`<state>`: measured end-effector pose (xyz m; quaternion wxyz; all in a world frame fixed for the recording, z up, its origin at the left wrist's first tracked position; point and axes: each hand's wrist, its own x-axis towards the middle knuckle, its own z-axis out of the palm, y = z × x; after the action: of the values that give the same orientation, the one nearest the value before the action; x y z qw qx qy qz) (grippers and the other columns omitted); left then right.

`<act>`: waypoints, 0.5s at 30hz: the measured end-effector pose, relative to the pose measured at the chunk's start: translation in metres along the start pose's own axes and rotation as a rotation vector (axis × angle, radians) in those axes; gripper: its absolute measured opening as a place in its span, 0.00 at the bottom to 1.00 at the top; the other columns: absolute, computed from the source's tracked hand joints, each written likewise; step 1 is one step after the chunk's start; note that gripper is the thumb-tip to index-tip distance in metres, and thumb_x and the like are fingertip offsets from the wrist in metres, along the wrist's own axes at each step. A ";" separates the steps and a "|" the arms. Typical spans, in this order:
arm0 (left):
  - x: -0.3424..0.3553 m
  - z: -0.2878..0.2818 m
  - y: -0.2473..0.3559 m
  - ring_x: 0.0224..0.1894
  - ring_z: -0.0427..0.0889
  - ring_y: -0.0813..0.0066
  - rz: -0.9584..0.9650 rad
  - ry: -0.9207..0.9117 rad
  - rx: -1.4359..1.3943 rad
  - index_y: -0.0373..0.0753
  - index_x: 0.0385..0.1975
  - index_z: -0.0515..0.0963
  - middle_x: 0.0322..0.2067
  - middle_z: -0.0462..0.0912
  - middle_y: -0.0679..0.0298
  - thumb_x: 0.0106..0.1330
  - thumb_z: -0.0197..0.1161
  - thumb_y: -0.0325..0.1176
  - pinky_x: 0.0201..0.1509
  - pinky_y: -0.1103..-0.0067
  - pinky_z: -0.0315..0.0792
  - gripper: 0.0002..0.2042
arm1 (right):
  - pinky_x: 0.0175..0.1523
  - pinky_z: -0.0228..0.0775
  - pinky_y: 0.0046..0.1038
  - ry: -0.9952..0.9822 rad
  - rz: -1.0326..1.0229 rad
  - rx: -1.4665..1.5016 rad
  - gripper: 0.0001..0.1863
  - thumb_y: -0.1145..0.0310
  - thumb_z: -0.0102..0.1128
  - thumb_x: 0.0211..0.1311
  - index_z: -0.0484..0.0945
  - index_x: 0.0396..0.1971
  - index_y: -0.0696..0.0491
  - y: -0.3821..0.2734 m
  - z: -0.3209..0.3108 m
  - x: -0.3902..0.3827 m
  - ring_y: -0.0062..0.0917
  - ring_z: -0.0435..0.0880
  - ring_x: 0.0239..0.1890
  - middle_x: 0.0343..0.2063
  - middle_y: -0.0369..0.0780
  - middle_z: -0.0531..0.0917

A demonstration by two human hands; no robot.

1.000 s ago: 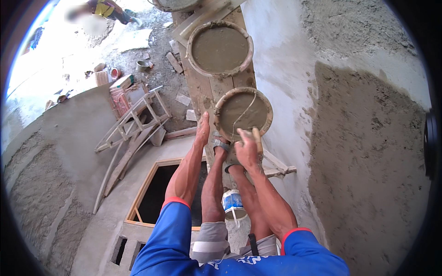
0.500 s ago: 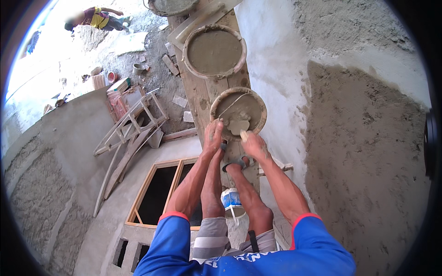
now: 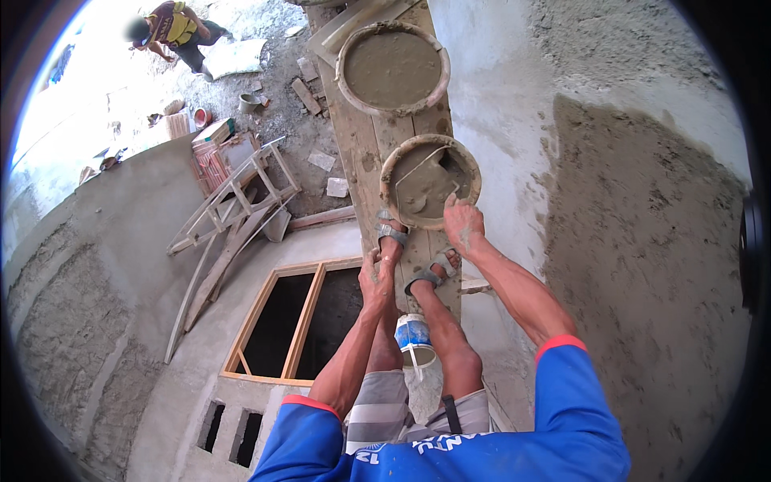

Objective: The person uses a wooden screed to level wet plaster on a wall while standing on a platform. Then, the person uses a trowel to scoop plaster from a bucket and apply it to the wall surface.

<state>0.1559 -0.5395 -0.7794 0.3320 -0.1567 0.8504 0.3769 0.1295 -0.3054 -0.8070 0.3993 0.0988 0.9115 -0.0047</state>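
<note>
The left hand (image 3: 373, 275) has left the near bucket's (image 3: 385, 183) wire handle (image 3: 419, 165) and is now below the bucket, finger state unclear; the right hand (image 3: 463, 225) clenches the trowel (image 3: 456, 190) over the bucket's lower-right rim.

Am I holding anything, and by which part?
Your right hand seems to grip a grey metal trowel by its handle, mostly hidden; your left hand looks empty.
</note>
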 end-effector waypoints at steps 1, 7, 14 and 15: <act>-0.004 -0.005 -0.004 0.44 0.79 0.58 -0.032 -0.021 0.001 0.30 0.50 0.70 0.40 0.79 0.47 0.60 0.56 0.36 0.48 0.70 0.72 0.20 | 0.33 0.77 0.30 0.014 -0.041 0.017 0.26 0.72 0.53 0.53 0.66 0.55 0.57 0.001 -0.001 -0.011 0.31 0.83 0.31 0.33 0.44 0.80; -0.038 -0.021 0.021 0.43 0.79 0.60 -0.089 -0.115 -0.081 0.31 0.51 0.70 0.40 0.78 0.48 0.62 0.54 0.39 0.48 0.72 0.71 0.22 | 0.33 0.76 0.33 0.011 -0.101 0.015 0.23 0.70 0.50 0.55 0.67 0.54 0.53 0.020 -0.025 -0.049 0.37 0.82 0.34 0.31 0.44 0.78; -0.082 0.033 0.030 0.38 0.80 0.65 -0.076 -0.231 -0.246 0.30 0.49 0.70 0.35 0.79 0.52 0.61 0.55 0.37 0.45 0.73 0.72 0.20 | 0.36 0.74 0.40 -0.340 0.132 0.789 0.24 0.69 0.56 0.47 0.70 0.48 0.56 -0.010 0.028 0.026 0.39 0.82 0.35 0.34 0.52 0.79; -0.094 0.033 0.026 0.38 0.80 0.65 -0.095 -0.201 -0.249 0.30 0.49 0.70 0.35 0.79 0.52 0.61 0.55 0.37 0.45 0.73 0.72 0.20 | 0.37 0.74 0.40 -0.597 0.281 1.151 0.24 0.69 0.56 0.46 0.70 0.48 0.57 -0.017 -0.006 0.022 0.41 0.82 0.36 0.36 0.54 0.79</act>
<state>0.2259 -0.4958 -0.7177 0.4108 -0.1980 0.7512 0.4772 0.1071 -0.3172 -0.8202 0.5149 0.4088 0.5923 -0.4658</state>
